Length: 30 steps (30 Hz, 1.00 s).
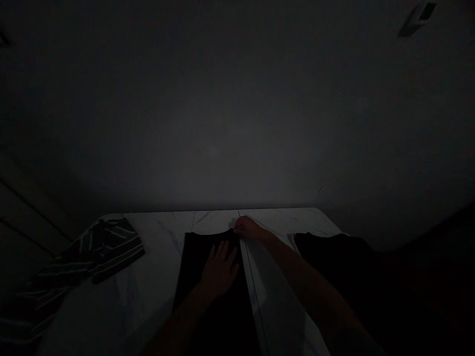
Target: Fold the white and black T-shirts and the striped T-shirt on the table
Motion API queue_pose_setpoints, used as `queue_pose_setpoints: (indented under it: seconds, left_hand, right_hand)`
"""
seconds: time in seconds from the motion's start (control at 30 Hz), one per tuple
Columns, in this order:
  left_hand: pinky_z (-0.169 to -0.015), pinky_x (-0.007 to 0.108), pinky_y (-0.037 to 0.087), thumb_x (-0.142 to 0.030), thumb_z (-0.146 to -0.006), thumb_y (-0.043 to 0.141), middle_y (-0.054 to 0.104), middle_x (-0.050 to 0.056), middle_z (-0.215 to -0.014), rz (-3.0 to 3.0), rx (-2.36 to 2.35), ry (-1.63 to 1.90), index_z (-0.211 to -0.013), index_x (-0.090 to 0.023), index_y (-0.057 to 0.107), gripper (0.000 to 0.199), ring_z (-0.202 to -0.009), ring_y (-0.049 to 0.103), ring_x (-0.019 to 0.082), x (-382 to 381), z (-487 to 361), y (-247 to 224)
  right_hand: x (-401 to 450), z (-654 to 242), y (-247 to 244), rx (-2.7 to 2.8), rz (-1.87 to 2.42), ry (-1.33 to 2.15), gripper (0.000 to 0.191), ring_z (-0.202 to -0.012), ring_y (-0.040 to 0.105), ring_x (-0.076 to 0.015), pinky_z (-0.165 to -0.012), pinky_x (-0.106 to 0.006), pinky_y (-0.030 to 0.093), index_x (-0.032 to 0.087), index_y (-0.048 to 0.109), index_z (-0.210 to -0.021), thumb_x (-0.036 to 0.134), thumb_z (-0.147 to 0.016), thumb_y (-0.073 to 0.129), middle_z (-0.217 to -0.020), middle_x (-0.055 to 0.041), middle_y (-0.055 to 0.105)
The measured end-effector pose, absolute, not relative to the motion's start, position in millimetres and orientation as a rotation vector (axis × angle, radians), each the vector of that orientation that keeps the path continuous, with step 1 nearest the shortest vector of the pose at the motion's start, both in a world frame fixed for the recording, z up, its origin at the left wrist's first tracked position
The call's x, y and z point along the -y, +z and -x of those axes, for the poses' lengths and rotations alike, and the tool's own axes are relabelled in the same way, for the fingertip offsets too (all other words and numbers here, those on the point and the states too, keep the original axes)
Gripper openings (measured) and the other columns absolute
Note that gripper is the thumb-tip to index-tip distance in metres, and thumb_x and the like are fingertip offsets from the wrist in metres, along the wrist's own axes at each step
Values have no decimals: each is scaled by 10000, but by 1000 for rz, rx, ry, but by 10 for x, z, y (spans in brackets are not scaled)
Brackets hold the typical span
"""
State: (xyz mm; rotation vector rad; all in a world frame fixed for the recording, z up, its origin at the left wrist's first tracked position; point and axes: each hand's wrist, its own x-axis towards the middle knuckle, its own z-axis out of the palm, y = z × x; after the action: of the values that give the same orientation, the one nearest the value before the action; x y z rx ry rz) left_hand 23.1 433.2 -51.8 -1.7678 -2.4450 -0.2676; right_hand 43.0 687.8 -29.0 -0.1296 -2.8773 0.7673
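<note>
A black garment (196,257) lies flat in a long narrow shape on the white marbled table (159,247), its far edge near the table's back. Fingers spread, my left hand (220,272) rests flat on top of the cloth. My right hand (247,228) pinches the garment's far right corner, with the fingers closed together. Dim light hides the garment's details, so I cannot tell its exact kind. Its near end runs out of the bottom of the view.
A dark striped garment (115,242) lies crumpled over the table's left side. Another black garment (326,252) spreads over the right side, past the edge. Behind the table rises a grey wall (237,123), with a small box-like fixture (417,20) high on the right.
</note>
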Motion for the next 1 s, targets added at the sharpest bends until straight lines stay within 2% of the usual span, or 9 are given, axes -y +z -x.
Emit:
queue_pose_setpoints:
  seconds: [0.13, 0.37, 0.57, 0.7, 0.9, 1.0]
  left_hand:
    - [-1185, 579, 288, -521, -1037, 302, 403, 148, -1598, 1765, 2438, -246, -1532, -274, 419, 565, -1499, 323, 329, -4336, -223, -532]
    - [-1199, 585, 261, -520, -1040, 296, 378, 158, -1609, 1778, 2455, -242, -1522, -260, 438, 566, -1502, 315, 336, -4343, -209, -550]
    - [-1201, 584, 264, -521, -1040, 292, 386, 162, -1604, 1776, 2465, -237, -1521, -260, 440, 567, -1503, 312, 333, -4342, -217, -512]
    - [-1193, 589, 282, -519, -1038, 300, 391, 168, -1599, 1778, 2453, -244, -1525, -263, 433, 565, -1502, 316, 336, -4337, -223, -506]
    - [-1193, 586, 281, -510, -1035, 331, 400, 161, -1596, 1760, 2426, -250, -1532, -272, 421, 558, -1503, 312, 334, -4341, -221, -560]
    - [-1189, 589, 288, -512, -1033, 335, 386, 169, -1602, 1761, 2434, -247, -1537, -273, 412, 563, -1504, 305, 345, -4346, -218, -565]
  right_hand:
    - [-6908, -382, -241, 2855, 67, 841, 182, -1012, 668, -194, -931, -292, 462, 225, 799, -925, 359, -873, 687, -1069, -64, 749]
    - [-6917, -340, -179, 2861, -40, 963, 148, -918, 712, -198, -864, -273, 496, 197, 797, -920, 275, -835, 705, -960, -54, 780]
    - [-6932, -267, -187, 2886, -147, 1057, 235, -950, 724, -210, -866, -268, 507, 174, 788, -1017, 280, -822, 710, -1013, -64, 789]
    - [-6943, -237, -222, 2962, -166, 981, 249, -945, 720, -215, -871, -279, 500, 171, 785, -1035, 302, -849, 684, -1018, -70, 789]
    - [-6955, -204, -316, 3017, -85, 878, 216, -827, 710, -213, -784, -277, 494, 148, 795, -918, 312, -853, 670, -896, -70, 788]
    - [-6960, -177, -307, 3025, -91, 864, 229, -841, 703, -201, -772, -257, 484, 141, 788, -926, 312, -877, 644, -906, -66, 784]
